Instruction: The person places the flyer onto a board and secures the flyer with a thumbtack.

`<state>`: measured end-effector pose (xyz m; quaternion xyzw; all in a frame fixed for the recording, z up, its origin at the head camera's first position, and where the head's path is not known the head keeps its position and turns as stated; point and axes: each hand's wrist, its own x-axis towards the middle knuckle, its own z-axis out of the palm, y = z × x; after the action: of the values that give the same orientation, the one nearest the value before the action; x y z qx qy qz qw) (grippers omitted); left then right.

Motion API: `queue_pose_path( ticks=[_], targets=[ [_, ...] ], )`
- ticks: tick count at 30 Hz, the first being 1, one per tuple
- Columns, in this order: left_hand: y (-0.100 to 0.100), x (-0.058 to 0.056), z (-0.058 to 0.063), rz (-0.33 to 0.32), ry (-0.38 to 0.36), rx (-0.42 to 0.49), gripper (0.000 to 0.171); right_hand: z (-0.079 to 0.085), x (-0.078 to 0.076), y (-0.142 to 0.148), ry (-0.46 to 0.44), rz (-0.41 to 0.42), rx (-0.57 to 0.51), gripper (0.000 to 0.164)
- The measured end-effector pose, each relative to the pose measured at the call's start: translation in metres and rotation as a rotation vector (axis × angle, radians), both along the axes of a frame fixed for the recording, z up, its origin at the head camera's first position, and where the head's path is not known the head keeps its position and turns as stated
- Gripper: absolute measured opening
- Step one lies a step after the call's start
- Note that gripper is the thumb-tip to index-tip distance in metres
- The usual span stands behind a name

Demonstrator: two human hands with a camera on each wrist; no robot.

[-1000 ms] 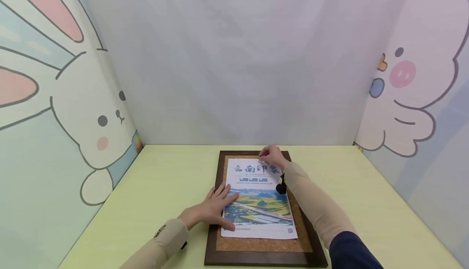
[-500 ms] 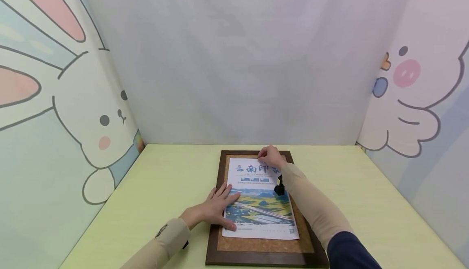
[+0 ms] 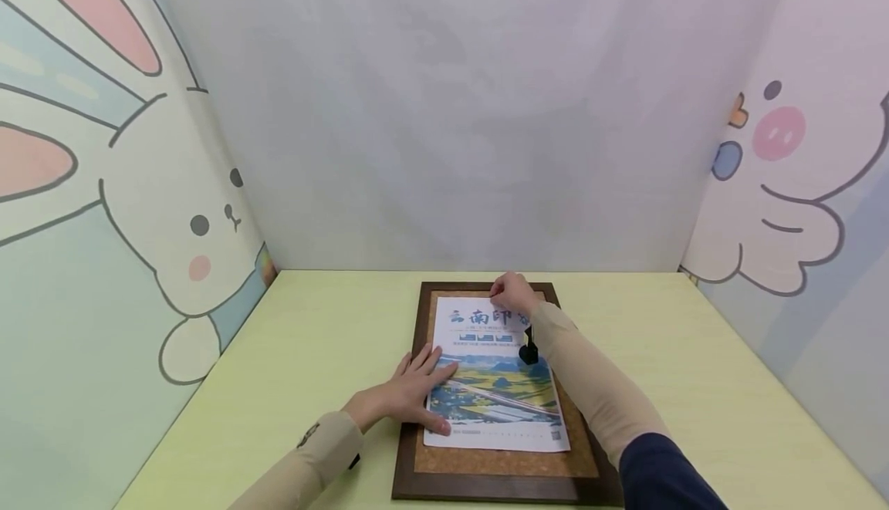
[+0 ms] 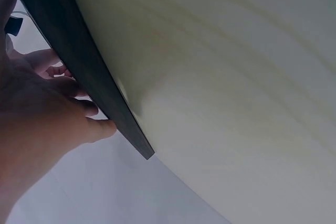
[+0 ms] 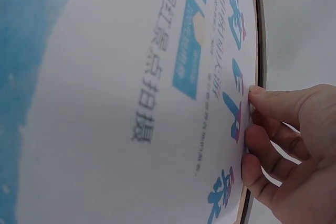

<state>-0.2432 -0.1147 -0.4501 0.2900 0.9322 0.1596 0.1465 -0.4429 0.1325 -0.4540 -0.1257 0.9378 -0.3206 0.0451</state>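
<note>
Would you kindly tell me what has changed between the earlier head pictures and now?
The right hand has shifted slightly left along the top edge of the poster, covering more of its title. No new hold or release shows. The left hand stays spread across the left edge, and the poster stays on the framed corkboard.

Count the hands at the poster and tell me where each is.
2: the left hand, spread across the left edge of the poster, and the right hand, fingertips at its top edge. No others show.
</note>
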Motion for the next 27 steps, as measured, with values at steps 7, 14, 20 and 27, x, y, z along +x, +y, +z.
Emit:
queue_pose_path(
  ticks=[7, 14, 20, 27],
  targets=[
    [0.0007, 0.0002, 0.0002, 0.011, -0.006, -0.005, 0.1, 0.0023, -0.0015, -0.0006, -0.038, -0.032, -0.019, 0.004],
    [0.0009, 0.0006, -0.0001, 0.011, -0.012, -0.006, 0.1, 0.0046, -0.0005, -0.0014, -0.043, -0.031, -0.037, 0.004],
    [0.0012, 0.0003, -0.0002, 0.009, -0.011, -0.011, 0.101, 0.0052, -0.0014, -0.0016, -0.059, -0.047, -0.07, 0.004],
    [0.0012, 0.0009, 0.0015, 0.013, -0.011, -0.016, 0.1, 0.008, -0.0025, -0.003, -0.058, -0.035, -0.054, 0.004]
  ],
)
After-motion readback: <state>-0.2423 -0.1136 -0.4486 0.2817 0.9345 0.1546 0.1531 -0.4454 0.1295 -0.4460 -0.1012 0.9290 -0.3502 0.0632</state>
